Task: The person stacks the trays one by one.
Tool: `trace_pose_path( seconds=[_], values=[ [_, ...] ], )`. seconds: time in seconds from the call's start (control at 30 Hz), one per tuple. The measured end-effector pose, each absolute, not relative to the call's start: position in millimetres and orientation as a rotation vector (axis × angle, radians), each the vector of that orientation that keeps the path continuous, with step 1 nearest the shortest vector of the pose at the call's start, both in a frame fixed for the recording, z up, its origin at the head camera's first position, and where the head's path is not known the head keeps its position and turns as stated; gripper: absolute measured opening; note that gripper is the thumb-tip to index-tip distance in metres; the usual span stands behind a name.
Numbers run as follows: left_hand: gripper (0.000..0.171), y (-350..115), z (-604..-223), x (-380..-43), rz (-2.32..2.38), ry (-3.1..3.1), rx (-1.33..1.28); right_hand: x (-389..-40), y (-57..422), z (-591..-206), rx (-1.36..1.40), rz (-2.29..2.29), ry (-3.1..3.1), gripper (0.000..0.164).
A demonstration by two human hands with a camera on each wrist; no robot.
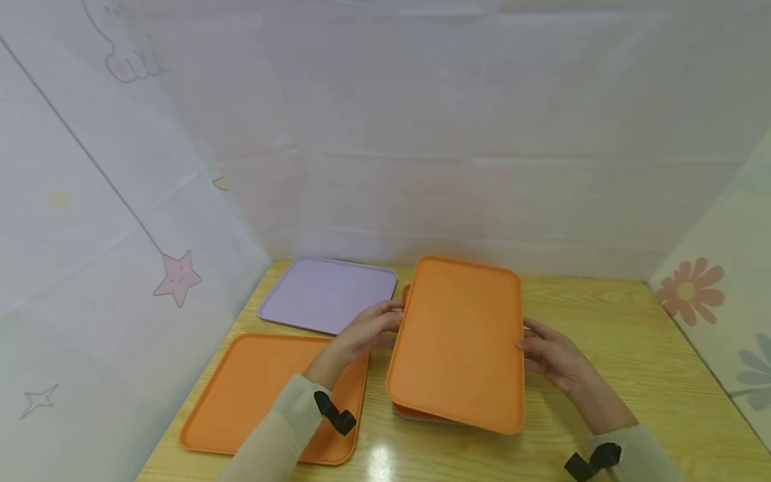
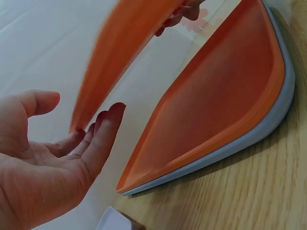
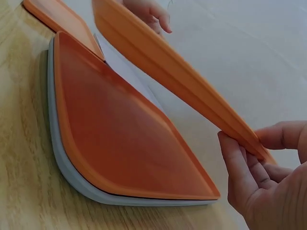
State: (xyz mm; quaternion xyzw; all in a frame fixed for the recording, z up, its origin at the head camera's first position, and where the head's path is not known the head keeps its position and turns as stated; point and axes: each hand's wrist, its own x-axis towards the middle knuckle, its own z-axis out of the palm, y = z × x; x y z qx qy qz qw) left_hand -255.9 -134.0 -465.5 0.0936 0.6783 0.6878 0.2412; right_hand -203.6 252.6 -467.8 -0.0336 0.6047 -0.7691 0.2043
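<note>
A lifted orange tray (image 1: 458, 345) is tilted above a stack, its lower right corner jutting past it. My right hand (image 1: 557, 355) pinches its right edge, thumb on top and fingers beneath, as the right wrist view shows. On the left, my left hand (image 1: 364, 328) has its fingers extended under the opposite edge; in the left wrist view the thumb (image 2: 43, 102) stands off from the tray. Below lies another orange tray (image 3: 115, 124), resting on a grey-blue tray (image 2: 288, 91) whose rim shows around it.
A separate orange tray (image 1: 253, 395) lies at the left front of the wooden table (image 1: 614, 335), partly under my left forearm. Behind it sits a lilac tray (image 1: 328, 291) near the back wall sheet (image 1: 458, 134). Printed sheets also flank the table on both sides.
</note>
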Motion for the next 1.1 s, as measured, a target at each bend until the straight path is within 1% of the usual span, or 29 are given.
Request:
trace_pose_path(
  seconds=[0.27, 0.67, 1.1],
  values=[
    [0.069, -130, -474, -253, 1.832, 1.955, 0.235, -211, 254, -469, -0.178, -2.052, 1.698, 0.078],
    [0.072, -139, -480, -258, 1.825, 1.890, 0.186, -226, 250, -481, -0.139, -1.960, 1.776, 0.079],
    [0.071, -140, -489, -263, 1.813, 1.907, 0.147, -233, 243, -489, -0.072, -1.934, 1.832, 0.078]
  ],
)
